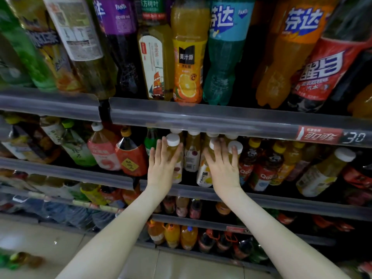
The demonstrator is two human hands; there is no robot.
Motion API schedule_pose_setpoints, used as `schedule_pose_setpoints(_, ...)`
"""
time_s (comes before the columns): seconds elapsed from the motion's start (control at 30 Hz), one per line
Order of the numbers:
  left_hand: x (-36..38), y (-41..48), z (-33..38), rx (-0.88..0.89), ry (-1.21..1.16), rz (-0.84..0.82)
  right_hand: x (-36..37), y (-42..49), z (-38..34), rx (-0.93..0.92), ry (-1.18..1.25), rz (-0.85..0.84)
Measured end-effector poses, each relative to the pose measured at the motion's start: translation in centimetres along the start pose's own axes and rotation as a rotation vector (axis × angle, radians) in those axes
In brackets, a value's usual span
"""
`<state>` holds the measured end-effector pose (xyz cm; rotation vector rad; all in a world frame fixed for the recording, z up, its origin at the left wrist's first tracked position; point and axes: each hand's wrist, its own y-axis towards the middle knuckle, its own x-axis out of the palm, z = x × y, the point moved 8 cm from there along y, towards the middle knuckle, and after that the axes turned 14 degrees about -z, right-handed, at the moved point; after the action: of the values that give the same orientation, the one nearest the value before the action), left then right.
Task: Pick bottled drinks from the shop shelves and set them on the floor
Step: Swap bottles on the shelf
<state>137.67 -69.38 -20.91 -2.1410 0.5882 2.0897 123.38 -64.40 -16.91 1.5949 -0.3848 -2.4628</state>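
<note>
Two white-capped yellow juice bottles stand at the front of the middle shelf [261, 200]. My left hand [162, 166] reaches the left juice bottle [173, 143]. Its fingers are straight, and the bottle's neck sits between the forefinger and thumb. My right hand [222, 166] lies with straight fingers over the right juice bottle [205, 176], hiding most of its cap. One fingertip touches the cap of a neighbouring bottle [236, 147]. More white-capped bottles stand in rows behind them.
Above, a shelf rail [201, 115] overhangs the bottle caps, carrying large Fanta and orange juice bottles [188, 73]. Red tea bottles [130, 158] stand to the left and Qoo bottles [263, 174] to the right. Lower shelves hold more drinks. Some bottles [20, 258] lie on the tiled floor [100, 248] at lower left.
</note>
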Motion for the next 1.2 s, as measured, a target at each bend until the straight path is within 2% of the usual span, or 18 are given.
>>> schedule_pose_setpoints(0.13, 0.3, -2.8, 0.6, -0.056, -0.149, 0.034, 0.5, -1.5, -2.0, -0.115, 0.117, 0.006)
schedule_pose_setpoints(0.23, 3.6, -7.3, 0.5, -0.103, -0.256, -0.031, 2.1, -4.5, -5.7, -0.27, 0.295, 0.025)
schedule_pose_setpoints(0.33, 9.1, -13.4, -0.8, -0.147, -0.292, -0.224, 4.7, -8.6, -10.7, -0.387, 0.398, -0.08)
schedule_pose_setpoints(0.5, 19.1, -22.6, -4.6, -0.243, -0.238, -0.661, 10.8, -14.8, -17.5, -0.446, 0.543, -0.429)
schedule_pose_setpoints(0.57, 23.4, -26.1, -5.8, -0.272, -0.253, -0.767, 14.7, -17.6, -20.1, -0.444, 0.556, -0.576)
schedule_pose_setpoints(0.67, 30.5, -31.5, -7.3, -0.351, -0.336, -0.84, 21.0, -22.6, -25.4, -0.507, 0.547, -0.707)
schedule_pose_setpoints(0.8, 41.6, -40.1, -8.8, -0.534, -0.534, -0.926, 30.5, -31.1, -34.7, -0.712, 0.48, -0.916)
schedule_pose_setpoints(0.9, 50.4, -45.3, -9.2, -0.658, -0.658, -0.912, 38.4, -36.6, -42.1, -0.872, 0.397, -1.03)
schedule_pose_setpoints(1.0, 58.3, -48.9, -8.5, -0.713, -0.744, -0.901, 45.1, -40.7, -49.3, -0.962, 0.377, -1.034)
schedule_pose_setpoints(1.1, 65.3, -51.8, -7.8, -0.731, -0.778, -0.918, 52.1, -44.3, -54.9, -0.984, 0.311, -1.099)
schedule_pose_setpoints(1.2, 68.6, -53.5, -7.1, -0.733, -0.837, -0.935, 55.4, -45.4, -56.9, -0.949, 0.305, -1.151)
